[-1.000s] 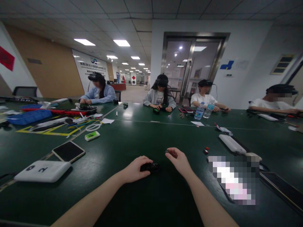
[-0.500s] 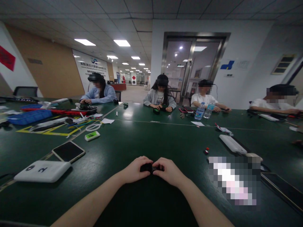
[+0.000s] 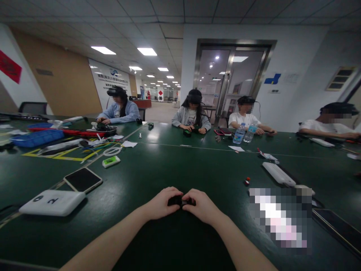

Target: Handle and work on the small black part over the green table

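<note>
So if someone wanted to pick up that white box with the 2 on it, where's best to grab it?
Probably across the long sides of the white box, coming from above: it lies flat on the green table, its top bare, with the phone just behind it.

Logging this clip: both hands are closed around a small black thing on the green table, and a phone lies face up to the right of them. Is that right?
Not quite. The phone lies to the left of the left hand and right hand, as the head view shows. Both do grip the small black thing on the green table.
</note>
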A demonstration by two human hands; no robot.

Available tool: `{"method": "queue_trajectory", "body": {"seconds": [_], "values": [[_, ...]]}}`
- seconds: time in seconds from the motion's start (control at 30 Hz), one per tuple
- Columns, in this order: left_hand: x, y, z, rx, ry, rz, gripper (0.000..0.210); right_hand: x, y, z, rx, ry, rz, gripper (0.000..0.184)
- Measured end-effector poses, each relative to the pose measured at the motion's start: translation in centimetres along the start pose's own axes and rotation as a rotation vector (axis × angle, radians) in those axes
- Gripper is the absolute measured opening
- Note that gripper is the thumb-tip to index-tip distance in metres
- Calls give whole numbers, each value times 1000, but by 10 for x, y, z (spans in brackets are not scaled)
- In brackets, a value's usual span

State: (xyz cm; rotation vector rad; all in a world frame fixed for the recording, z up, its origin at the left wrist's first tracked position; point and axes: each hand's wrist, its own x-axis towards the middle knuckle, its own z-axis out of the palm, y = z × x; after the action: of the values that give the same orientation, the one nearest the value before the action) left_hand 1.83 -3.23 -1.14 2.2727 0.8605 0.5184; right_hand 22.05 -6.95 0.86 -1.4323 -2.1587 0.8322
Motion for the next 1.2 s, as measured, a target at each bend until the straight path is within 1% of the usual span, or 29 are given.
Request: {"method": "queue_trajectory", "body": {"seconds": [0.27, 0.63, 0.7, 0.77, 0.83, 0.9, 1.0, 1.07, 1.1, 1.13, 1.2], "values": [[0, 1, 0, 18, 5, 0, 38, 1, 3, 0, -13, 12, -6, 16], [0, -2, 2, 37, 12, 10, 40, 5, 8, 6, -15, 21, 32, 16], [-2, 0, 1, 49, 19, 17, 40, 5, 10, 6, 11, 1, 51, 18], [-4, 2, 0, 81, 16, 46, 35, 4, 13, 3, 73, -41, 73, 20], [-6, 5, 0, 140, -14, 82, 31, 3, 17, -2, 161, -66, 96, 23], [-6, 6, -1, 211, -47, 105, 34, 3, 24, -10, 231, -35, 120, 23], [-5, 1, -4, 295, -57, 115, 38, 4, 36, -19, 259, 84, 157, 24], [-4, -8, -11, 348, -6, 76, 37, 4, 43, -23, 274, 132, 180, 24], [-5, -15, -17, 382, 40, 26, 36, 4, 46, -23, 282, 141, 188, 24], [-7, -24, -25, 425, 94, -51, 36, 4, 48, -24, 289, 144, 194, 24], [-15, -43, -44, 529, 209, -276, 37, 4, 50, -23, 289, 140, 201, 24]]}}
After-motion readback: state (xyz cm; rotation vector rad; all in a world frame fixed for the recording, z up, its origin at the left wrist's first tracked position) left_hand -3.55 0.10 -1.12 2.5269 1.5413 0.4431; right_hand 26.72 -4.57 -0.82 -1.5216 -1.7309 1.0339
